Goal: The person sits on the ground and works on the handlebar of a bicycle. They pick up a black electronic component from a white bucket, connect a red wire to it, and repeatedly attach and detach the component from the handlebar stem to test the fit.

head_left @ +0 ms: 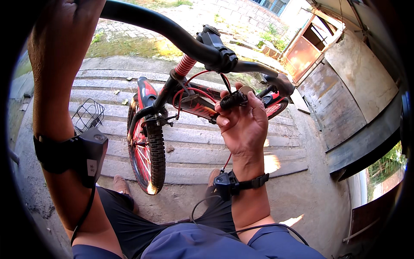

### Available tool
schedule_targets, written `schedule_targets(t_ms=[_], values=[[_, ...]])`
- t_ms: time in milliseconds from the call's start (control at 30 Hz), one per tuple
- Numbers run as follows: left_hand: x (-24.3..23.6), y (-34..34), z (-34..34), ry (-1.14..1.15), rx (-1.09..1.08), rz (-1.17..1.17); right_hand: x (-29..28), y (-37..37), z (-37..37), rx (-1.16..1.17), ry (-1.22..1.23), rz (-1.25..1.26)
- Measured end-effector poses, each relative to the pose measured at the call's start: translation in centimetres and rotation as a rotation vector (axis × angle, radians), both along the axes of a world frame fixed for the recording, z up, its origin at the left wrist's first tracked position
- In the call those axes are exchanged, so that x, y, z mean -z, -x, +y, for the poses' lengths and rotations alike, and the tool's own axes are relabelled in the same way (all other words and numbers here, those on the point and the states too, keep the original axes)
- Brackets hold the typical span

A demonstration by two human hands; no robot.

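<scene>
A bicycle with a red-and-black frame (196,110) stands in front of me, its black handlebar (153,26) crossing the top of the view. My left hand (82,17), cut off by the upper edge, is closed at the bar's left end; its fingertips are hidden. My right hand (243,121), palm up below the bar, grips a small black cylindrical part (229,100) with a pale round disc at one end. Red and black cables (205,97) hang just behind that part. The knobby front tyre (156,159) is turned below the stem (215,47).
A black wire basket (88,114) lies on the ridged concrete (108,151) at left. Weathered metal panels (327,99) and a rusty door (302,47) line the right side. My shoes (121,185) are beside the front wheel. Paving and a brick wall lie farther back.
</scene>
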State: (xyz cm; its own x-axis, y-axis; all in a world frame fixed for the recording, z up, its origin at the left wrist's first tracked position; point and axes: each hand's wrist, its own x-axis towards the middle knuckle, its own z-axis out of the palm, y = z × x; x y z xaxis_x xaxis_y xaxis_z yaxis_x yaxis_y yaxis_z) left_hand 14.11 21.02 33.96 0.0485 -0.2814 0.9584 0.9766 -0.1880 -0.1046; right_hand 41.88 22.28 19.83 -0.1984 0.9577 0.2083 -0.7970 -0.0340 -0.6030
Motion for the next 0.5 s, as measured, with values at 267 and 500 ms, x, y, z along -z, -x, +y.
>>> schedule_targets(t_ms=[267, 500], values=[[-0.26, 0.64, -0.38, 0.001, -0.010, -0.006, -0.24, 1.00, -0.04, -0.007, 0.011, 0.007], [-0.21, 0.57, -0.32, 0.011, 0.006, -0.014, -0.05, 0.95, 0.13, 0.007, 0.011, 0.024]])
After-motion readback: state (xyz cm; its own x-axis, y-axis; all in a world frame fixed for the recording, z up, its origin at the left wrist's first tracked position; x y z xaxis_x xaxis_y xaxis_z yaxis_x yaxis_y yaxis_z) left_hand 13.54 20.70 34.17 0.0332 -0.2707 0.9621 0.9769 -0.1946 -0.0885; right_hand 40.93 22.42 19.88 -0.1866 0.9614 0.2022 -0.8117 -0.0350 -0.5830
